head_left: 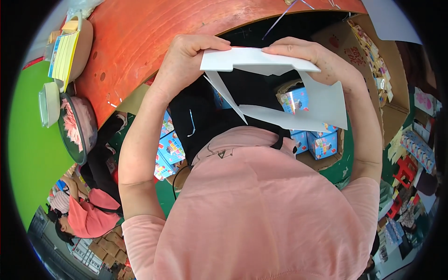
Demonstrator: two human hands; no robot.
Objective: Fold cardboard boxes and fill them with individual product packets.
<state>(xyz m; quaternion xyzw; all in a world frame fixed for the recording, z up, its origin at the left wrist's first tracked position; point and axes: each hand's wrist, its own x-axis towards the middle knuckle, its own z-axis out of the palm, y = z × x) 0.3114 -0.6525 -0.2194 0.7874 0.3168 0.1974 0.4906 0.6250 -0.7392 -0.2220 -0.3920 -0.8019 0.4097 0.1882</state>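
A white folded card box blank [261, 59] is held up in front of my chest, at the edge of the red-orange table. My left hand [189, 58] grips its left end, thumb along the top edge. At its right end my right hand [305, 55] closes over the upper edge, fingers pointing inward. Bent white panels hang below, one flap [322, 109] dropping beside my right forearm. The card's far face is hidden. Under it, my black-covered lap and several blue printed boxes [322, 144] show through the gap.
The red-orange table [140, 28] curves across the top. At left are a bowl of pink pieces [77, 123], a clear plastic tub [49, 105] and a beige basket [81, 51]. An open carton [396, 88] with small colourful packets stands at right. Another person [93, 212] sits at lower left.
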